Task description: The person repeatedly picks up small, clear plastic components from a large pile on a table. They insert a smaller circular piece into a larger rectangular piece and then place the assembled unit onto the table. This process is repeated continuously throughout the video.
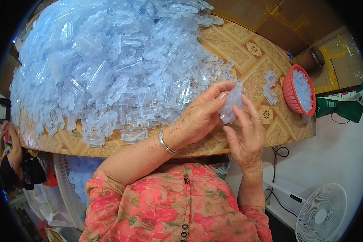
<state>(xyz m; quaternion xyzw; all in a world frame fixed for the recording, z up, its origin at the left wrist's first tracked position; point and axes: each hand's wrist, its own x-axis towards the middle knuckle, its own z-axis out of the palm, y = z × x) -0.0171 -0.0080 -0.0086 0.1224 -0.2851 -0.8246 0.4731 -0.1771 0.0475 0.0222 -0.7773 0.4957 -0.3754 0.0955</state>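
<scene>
A small bundle of clear plastic pieces (231, 105) is held up between my two hands, just above the front right part of the table. My left hand (203, 113) grips it from the left, thumb and fingers closed on its upper side. On the other side my right hand (248, 131) curls its fingertips against the bundle, its thumb a little lower. How many pieces are in the bundle I cannot tell. Left of my hands a huge pile of similar clear plastic pieces (105, 68) covers much of the table. Small clear rings or caps (218, 68) lie just beyond my fingers.
The wood-patterned table (246, 52) curves in front of me. A red plastic basket (288, 94) of clear parts stands at its right edge, with loose clear pieces (270, 86) beside it. Cardboard (278, 20) walls the far side. A white fan (320, 215) stands low right.
</scene>
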